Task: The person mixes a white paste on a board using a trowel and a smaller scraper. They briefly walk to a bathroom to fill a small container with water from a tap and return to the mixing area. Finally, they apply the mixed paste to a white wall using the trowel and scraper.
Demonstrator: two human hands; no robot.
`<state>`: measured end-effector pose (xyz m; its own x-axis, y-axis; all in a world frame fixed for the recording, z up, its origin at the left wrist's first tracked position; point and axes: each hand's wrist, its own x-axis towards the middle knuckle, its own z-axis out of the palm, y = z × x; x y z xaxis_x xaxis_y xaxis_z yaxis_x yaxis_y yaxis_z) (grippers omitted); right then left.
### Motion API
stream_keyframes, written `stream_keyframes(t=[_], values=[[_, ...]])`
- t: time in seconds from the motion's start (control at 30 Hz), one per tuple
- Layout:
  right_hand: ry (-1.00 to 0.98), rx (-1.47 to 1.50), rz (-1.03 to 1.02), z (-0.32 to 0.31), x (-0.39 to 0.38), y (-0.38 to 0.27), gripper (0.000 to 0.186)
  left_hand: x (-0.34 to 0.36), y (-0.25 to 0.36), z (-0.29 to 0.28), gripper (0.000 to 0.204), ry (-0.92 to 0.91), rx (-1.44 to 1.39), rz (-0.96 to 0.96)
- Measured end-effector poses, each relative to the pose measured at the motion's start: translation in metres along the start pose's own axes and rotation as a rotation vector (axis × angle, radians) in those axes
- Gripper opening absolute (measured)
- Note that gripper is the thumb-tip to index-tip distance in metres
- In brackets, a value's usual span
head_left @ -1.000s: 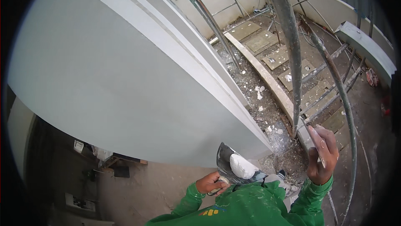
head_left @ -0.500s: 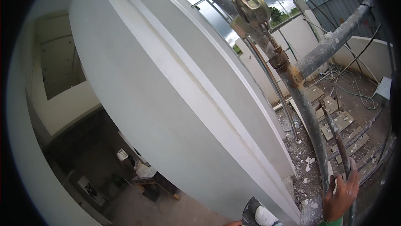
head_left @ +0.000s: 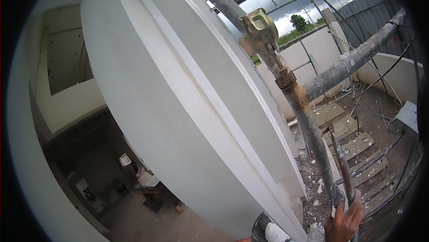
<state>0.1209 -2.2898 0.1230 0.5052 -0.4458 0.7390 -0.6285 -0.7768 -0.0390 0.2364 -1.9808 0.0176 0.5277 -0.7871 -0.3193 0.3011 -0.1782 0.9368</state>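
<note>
At the lower right my right hand (head_left: 342, 222) closes round a thin, rusty scaffold pole (head_left: 343, 164). A grey, blade-shaped tool that looks like a putty knife (head_left: 338, 193) sticks up between thumb and fingers; its handle is hidden. Only a sliver of my left hand (head_left: 244, 240) shows at the bottom edge. It is beside a dark grey, curved-edged putty holder (head_left: 259, 226), which it seems to grip, though most fingers are out of frame. White putty (head_left: 275, 233) lies in the holder. Just beyond it rises a curved, pale grey wall (head_left: 178, 121) with white raised bands.
A thick scaffold pipe (head_left: 308, 130) with a metal clamp (head_left: 260, 26) slants past my right side, joined by a crossing pipe (head_left: 353, 70). Below lie wooden planks (head_left: 357, 146), debris and a coiled hose (head_left: 380, 103). An opening at left shows a room with a table (head_left: 154, 188).
My view has shifted, so the scaffold pipes, my right hand and the putty holder appear further left. More of the grey blade shows at my right hand, which stays on the thin pole.
</note>
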Motion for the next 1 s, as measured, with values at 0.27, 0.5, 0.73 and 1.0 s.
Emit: stream_keyframes(t=[0.27,0.5,0.73,1.0], values=[[0.042,0.001,-0.035,-0.012,-0.015,-0.001,0.015,-0.025,-0.008,0.014,0.033,0.068,0.047,-0.015],[0.138,0.143,0.046,0.022,0.012,0.01,0.007,-0.008,0.059,0.008,0.037,-0.148,-0.06,-0.061],[0.45,-0.054,0.174,0.054,0.011,0.02,0.046,0.01,0.055,0.004,0.047,-0.262,-0.11,-0.069],[0.478,-0.007,0.137,0.059,0.001,0.009,0.029,0.015,0.06,0.007,0.047,-0.275,-0.048,0.011]])
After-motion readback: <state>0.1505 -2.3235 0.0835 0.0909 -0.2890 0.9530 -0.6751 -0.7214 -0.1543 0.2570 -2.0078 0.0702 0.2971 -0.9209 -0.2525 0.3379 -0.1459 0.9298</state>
